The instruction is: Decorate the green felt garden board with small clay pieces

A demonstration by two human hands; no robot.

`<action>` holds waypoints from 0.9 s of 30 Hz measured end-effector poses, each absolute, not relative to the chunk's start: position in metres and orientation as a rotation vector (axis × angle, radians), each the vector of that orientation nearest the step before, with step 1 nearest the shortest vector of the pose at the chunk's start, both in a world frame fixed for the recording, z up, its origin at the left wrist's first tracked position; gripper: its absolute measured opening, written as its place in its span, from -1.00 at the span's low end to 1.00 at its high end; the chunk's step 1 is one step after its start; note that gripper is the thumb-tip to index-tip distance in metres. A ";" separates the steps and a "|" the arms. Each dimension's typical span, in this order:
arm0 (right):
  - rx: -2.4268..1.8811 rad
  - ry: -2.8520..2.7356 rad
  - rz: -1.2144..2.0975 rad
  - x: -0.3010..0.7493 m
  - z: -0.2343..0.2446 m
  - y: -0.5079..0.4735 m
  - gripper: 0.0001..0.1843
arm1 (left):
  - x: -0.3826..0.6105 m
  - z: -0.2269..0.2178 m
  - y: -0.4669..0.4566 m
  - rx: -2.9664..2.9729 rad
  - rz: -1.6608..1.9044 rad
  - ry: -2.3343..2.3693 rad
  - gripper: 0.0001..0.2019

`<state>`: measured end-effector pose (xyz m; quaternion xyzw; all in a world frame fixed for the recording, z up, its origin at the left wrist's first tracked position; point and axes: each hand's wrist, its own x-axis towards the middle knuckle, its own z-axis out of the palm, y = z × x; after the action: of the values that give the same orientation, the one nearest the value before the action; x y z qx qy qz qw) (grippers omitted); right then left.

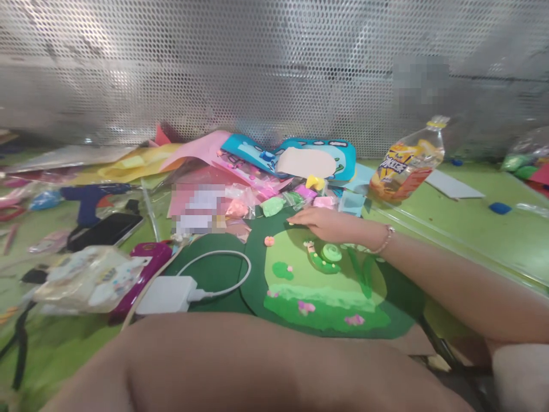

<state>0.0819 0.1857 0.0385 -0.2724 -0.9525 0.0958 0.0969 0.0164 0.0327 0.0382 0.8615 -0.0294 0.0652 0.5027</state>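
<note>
Right hand (319, 222) at the upper edge of a dark green, rounded flat board (255, 272) decorated with a snail.
The fingers stretch forward, close together, their tips on or just above the board; whether they pinch something small cannot be told, and the left hand is out of view. The board lies on the light green tabletop (463, 216), its pale green centre carrying a green snail figure with a spiral shell (331, 252), just below the wrist, and pink flower shapes (306, 308) lower down. Small clear packets of coloured clay (273, 206) lie just beyond, a transparent orange-labelled plastic bottle (405, 169) leans farther right, and a white block-shaped charger (167, 294) sits to the left.
</note>
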 end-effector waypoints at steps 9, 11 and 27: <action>-0.959 -2.849 0.341 0.085 0.056 0.177 -0.38 | 0.015 0.061 0.029 2.431 0.321 -0.070 -0.61; -0.928 -2.892 0.334 0.086 0.055 0.178 -0.37 | 0.014 0.055 0.028 2.463 0.315 -0.123 -0.57; -0.888 -2.976 0.293 0.088 0.049 0.182 -0.39 | 0.024 0.010 0.022 2.512 0.181 -0.357 -0.73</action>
<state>0.0881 0.1817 0.0495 -0.2847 -0.9540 0.0938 0.0113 0.0238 0.0223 0.0095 0.9438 -0.1341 0.0681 0.2945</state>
